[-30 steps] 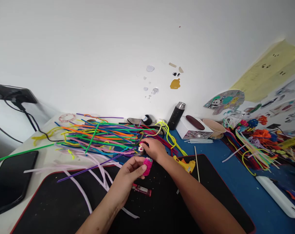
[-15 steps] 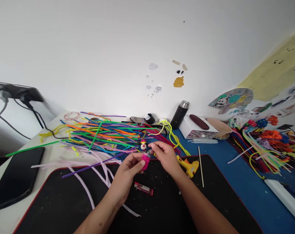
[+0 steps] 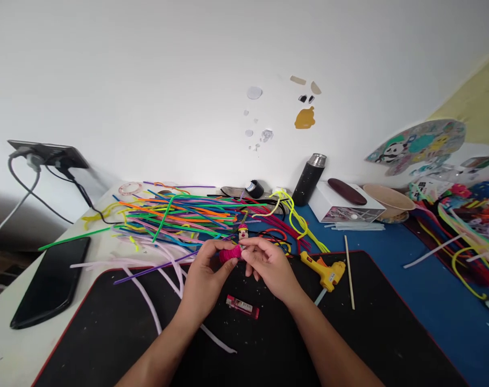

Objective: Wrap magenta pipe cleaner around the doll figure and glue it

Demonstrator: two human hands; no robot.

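Note:
My left hand (image 3: 207, 274) is closed round a bright pink fuzzy coil (image 3: 229, 255), apparently wound pipe cleaner, held sideways above the black mat. At the coil's right end, the fingertips of my right hand (image 3: 270, 266) are pinched together, touching or nearly touching it. Whatever small thing sits between them is hidden. Just behind my fingers stands a little doll head (image 3: 243, 233) with a pale face and a pink and yellow hat. A red lighter (image 3: 242, 306) lies on the mat below my hands. To the right rests a yellow glue gun (image 3: 325, 271).
Many coloured pipe cleaners (image 3: 188, 217) spread behind my hands. A black phone (image 3: 52, 282) lies left on the white tabletop. A thin wooden stick (image 3: 349, 273) is right of the glue gun. Along the wall stand a black flask (image 3: 310, 180), a white box (image 3: 328, 203) and a bowl (image 3: 389, 200).
My right hand has drawn back from beside the doll head to the end of the pink coil. My left hand has turned the coil from upright to sideways. The camera view has shifted.

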